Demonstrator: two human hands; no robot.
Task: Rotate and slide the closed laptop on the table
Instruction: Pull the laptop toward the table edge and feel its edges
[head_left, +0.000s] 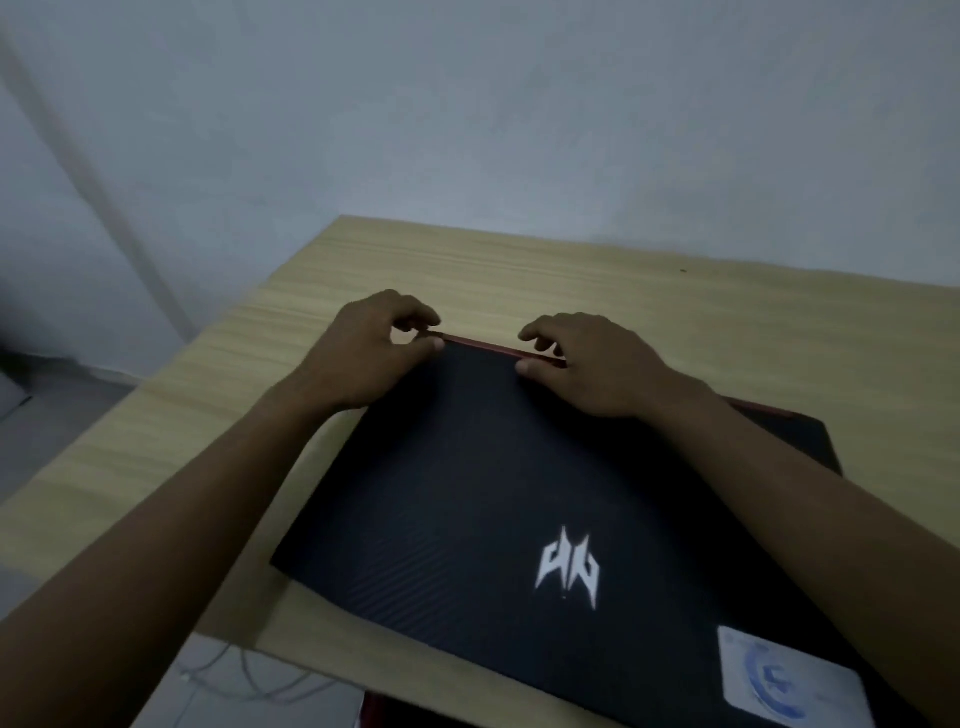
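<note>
A closed black laptop (509, 499) with a white logo and a red trim along its far edge lies flat on the light wooden table (519, 275), turned at a slant to the table's edges. My left hand (363, 353) pinches the laptop's far left corner, thumb on the lid and fingers curled over the edge. Along the same far edge, a little to the right, my right hand (587, 364) grips with its thumb on the lid and fingers over the red trim. A pale sticker (789, 675) sits on the lid's near right corner.
A grey wall (467, 104) rises directly behind the table's far edge. The table's left edge runs diagonally toward me, with floor and white cables (244, 675) below it. Bare wood shows beyond and to the right of the laptop.
</note>
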